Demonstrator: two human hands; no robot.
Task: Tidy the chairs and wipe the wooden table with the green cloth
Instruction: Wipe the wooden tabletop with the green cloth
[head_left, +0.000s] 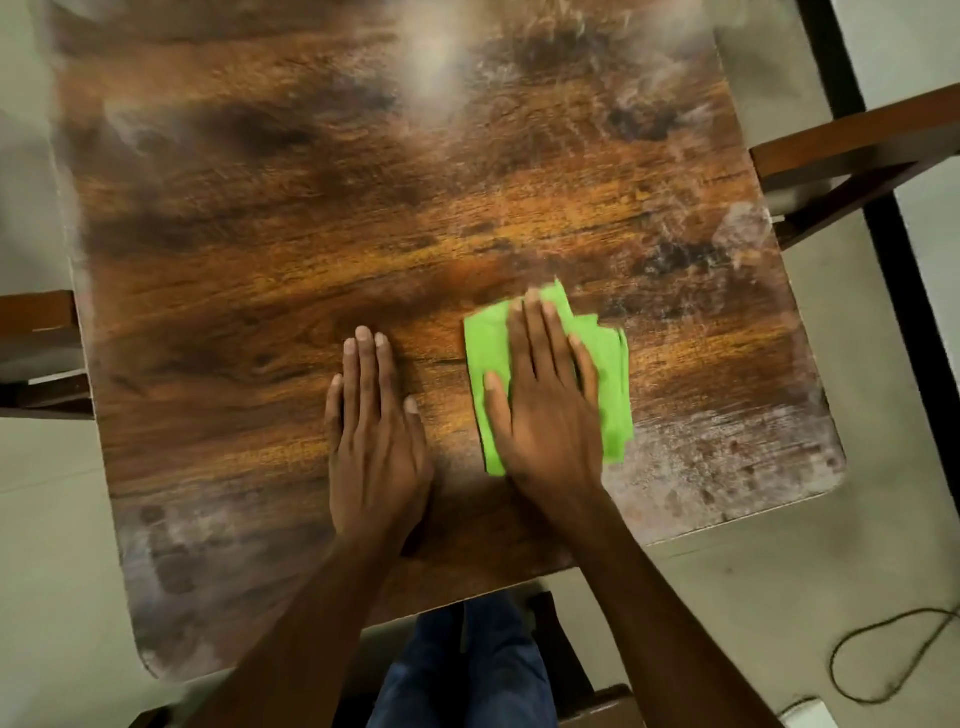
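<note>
1. Your right hand lies flat, fingers spread, pressing the folded green cloth onto the wooden table just right of frame centre; nothing is pinched.
2. Your left hand rests open and empty on bare wood just beside the cloth, steadying you.
3. Keep the palm flat and sweep toward the pale, smeared patches at lower right and lower left, overlapping strokes, I judge.
4. Glare at the top centre hides whether that far area is clean.
5. Chairs show only as cut-off parts: one chair at right, another at left; whether they are tucked in is unclear.
</note>
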